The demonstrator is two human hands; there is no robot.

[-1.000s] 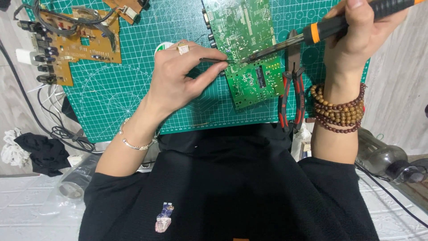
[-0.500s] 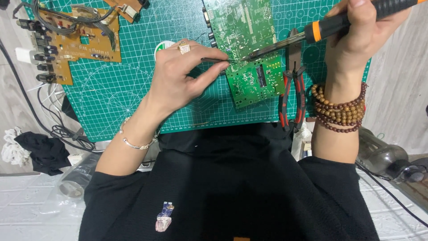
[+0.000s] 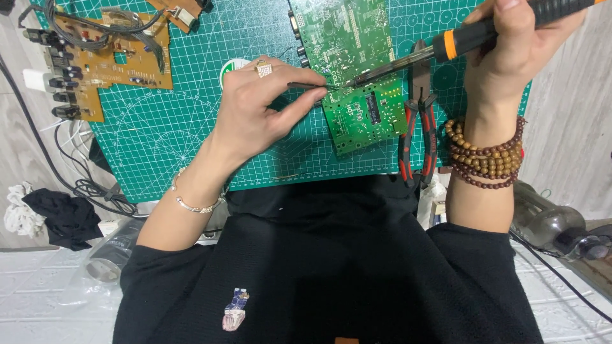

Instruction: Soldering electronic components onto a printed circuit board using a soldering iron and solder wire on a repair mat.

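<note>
Nearest to the person, the red-handled pliers [image 3: 415, 137] lie on the green cutting mat [image 3: 191, 134] covering the desk, just beside the green circuit board [image 3: 357, 70]. The left hand [image 3: 261, 105] pinches thin tweezers [image 3: 309, 85], whose tips touch the board. The right hand [image 3: 510, 44] is closed around a soldering iron [image 3: 446, 46], whose tip meets the same spot. Farther left lies a brown circuit board [image 3: 108, 60] with wires.

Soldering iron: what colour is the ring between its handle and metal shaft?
Orange, on the soldering iron in the right hand; clearest in the head view.
</note>
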